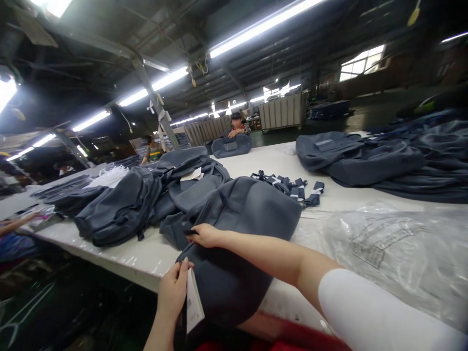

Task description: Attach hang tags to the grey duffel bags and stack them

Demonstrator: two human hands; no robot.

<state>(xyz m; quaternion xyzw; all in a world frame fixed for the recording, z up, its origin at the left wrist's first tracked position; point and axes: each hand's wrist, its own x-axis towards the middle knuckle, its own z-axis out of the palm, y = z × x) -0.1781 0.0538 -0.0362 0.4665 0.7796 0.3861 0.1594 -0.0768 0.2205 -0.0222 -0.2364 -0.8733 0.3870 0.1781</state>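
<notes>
A large blue-grey bag [252,209], looking like a backpack, lies across the table's front edge, its lower part hanging over. My left hand [173,287] pinches the bag's near left edge. Beside those fingers hangs a white paper tag [193,302]. Farther up the same edge, my right hand [206,235] is closed on the bag, its arm reaching across the fabric. A short black strip [190,232] pokes out by the right fingertips; I cannot tell whether it is a strap or a zip end.
Similar backpacks [120,209] are heaped to the left, with another pile [365,156] at right. Rolled dark straps [292,187] and clear plastic bags [395,243] lie on the white table [263,158]. Across it, a person [237,129] handles another bag [232,146].
</notes>
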